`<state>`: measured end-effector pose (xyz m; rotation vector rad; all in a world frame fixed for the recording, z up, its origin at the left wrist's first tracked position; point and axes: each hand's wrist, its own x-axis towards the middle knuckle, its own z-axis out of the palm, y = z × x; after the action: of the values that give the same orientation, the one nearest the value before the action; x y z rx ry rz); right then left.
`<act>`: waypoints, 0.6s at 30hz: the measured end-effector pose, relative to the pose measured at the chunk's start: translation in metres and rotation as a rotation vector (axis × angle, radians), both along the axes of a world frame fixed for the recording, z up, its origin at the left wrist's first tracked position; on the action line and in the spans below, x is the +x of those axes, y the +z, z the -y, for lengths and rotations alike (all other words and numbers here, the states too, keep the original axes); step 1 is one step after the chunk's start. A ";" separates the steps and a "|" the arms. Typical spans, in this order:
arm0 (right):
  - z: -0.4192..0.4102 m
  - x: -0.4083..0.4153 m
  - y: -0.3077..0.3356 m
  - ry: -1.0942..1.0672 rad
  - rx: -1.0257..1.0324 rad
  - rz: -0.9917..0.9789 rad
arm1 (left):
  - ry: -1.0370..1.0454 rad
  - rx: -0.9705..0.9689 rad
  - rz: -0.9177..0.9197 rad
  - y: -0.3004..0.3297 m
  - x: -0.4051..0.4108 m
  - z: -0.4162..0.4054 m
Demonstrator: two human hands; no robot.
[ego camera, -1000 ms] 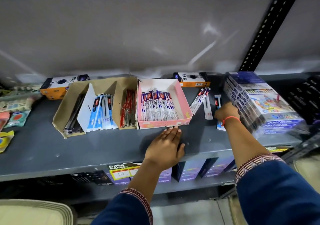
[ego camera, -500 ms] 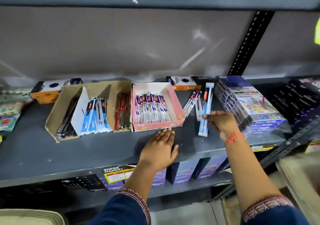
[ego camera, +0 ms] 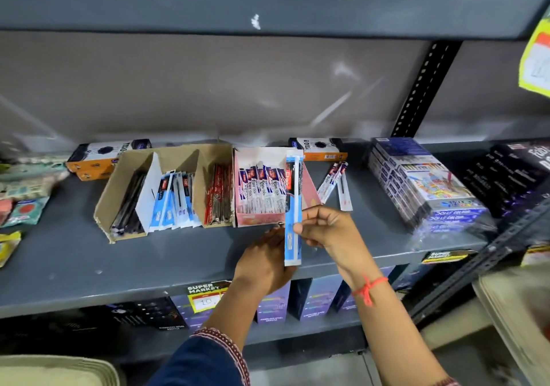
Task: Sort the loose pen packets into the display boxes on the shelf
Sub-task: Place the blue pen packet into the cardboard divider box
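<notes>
Two hands met in front of the pink box (ego camera: 269, 217): your right hand (ego camera: 327, 229) pinched the blue pen packet (ego camera: 293, 216) upright, your left hand (ego camera: 263, 262) lay open just behind it.

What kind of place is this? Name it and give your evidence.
Most likely a supermarket stationery aisle: a "Super Market" price tag on the metal shelf edge, display boxes of pen packets, and stacked colour-pencil packs.

Evenly, softly lit from above, colours muted. Pale glare streaks across the grey back panel (ego camera: 208, 88). Shadow pooled beneath the shelf (ego camera: 89, 266) lip, darkening the lower tier. Centre reasonably sharp; wide-angle bowing along the upper shelf edge (ego camera: 268, 4), smeared motion blur at right and bottom corners.
</notes>
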<state>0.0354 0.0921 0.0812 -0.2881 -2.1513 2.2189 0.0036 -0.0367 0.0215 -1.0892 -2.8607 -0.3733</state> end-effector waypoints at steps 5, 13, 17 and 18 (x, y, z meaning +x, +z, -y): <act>0.013 -0.001 0.002 0.020 0.015 0.013 | 0.077 0.012 -0.019 0.003 0.003 0.004; 0.016 -0.002 0.007 0.018 0.004 0.030 | 0.134 0.019 0.021 -0.001 0.000 0.002; 0.018 -0.002 0.008 0.025 -0.008 0.045 | 0.169 0.008 0.038 -0.005 -0.002 0.002; 0.019 -0.003 0.009 0.029 -0.008 0.048 | 0.177 0.001 0.050 -0.004 -0.003 0.003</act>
<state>0.0320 0.0729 0.0903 -0.3157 -2.1843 2.2598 0.0010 -0.0399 0.0174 -0.8290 -2.9693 -0.3959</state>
